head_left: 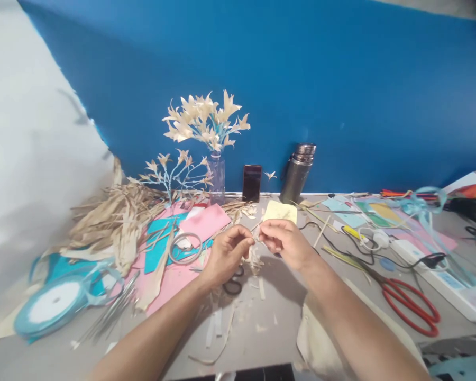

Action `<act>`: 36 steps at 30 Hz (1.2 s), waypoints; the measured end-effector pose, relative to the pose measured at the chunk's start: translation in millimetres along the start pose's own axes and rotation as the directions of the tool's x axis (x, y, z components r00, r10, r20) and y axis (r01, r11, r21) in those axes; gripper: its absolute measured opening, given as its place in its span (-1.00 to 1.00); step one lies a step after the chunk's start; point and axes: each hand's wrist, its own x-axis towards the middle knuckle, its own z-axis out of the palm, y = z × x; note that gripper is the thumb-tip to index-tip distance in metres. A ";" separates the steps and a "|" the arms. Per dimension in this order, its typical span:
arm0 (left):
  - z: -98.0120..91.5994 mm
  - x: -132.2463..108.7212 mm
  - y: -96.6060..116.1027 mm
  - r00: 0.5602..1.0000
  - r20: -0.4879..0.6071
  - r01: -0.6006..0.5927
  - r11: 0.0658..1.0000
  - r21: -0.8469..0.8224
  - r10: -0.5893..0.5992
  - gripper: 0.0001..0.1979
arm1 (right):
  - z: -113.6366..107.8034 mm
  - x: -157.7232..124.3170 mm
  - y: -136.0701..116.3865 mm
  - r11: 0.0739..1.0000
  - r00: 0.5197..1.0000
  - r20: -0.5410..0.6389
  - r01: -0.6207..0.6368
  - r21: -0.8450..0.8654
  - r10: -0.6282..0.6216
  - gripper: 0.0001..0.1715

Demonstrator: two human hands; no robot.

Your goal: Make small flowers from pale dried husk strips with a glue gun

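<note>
My left hand (230, 253) and my right hand (285, 241) meet above the middle of the table, fingertips pinched close together. Between them is something small, thin and pale, too fine to make out. A small cream flower (270, 175) shows just beyond, against the wall; its stem cannot be made out. Below my hands lie pale husk scraps (255, 263) and dark-handled scissors (234, 283), partly hidden by my left hand. A yellow paper pad (280, 211) lies right behind my fingers.
Behind stand a vase of husk flowers (217, 177), a phone (252, 183) and a flask (299, 173). Dried husks (115, 217), a blue ribbon roll (55, 304) and wires (113, 307) lie left. Red-handled scissors (410, 307) and a power strip (432, 270) lie right.
</note>
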 end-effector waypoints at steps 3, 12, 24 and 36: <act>0.9 0.0 -3.4 1.000 -0.006 0.020 1.000 0.022 -0.020 -0.84 | -5.1 -1.8 -3.1 0.992 0.997 0.026 0.079 -0.096 -0.077 -0.67; 0.7 -2.3 -4.2 0.998 0.059 0.033 0.997 0.070 -0.037 -0.85 | -8.8 -1.5 -2.3 0.950 0.994 0.103 0.069 -0.304 -0.039 -0.62; 6.1 -3.2 4.1 0.985 0.016 0.175 0.979 -0.102 -0.174 -0.80 | -2.3 -2.8 -4.1 0.923 0.998 0.010 0.064 -0.379 -0.065 -0.66; 8.2 -6.8 -2.0 0.985 -0.072 0.145 0.983 -0.114 -0.154 -0.77 | -2.0 -2.7 -2.0 0.902 0.991 -0.071 0.072 -0.426 -0.113 -0.63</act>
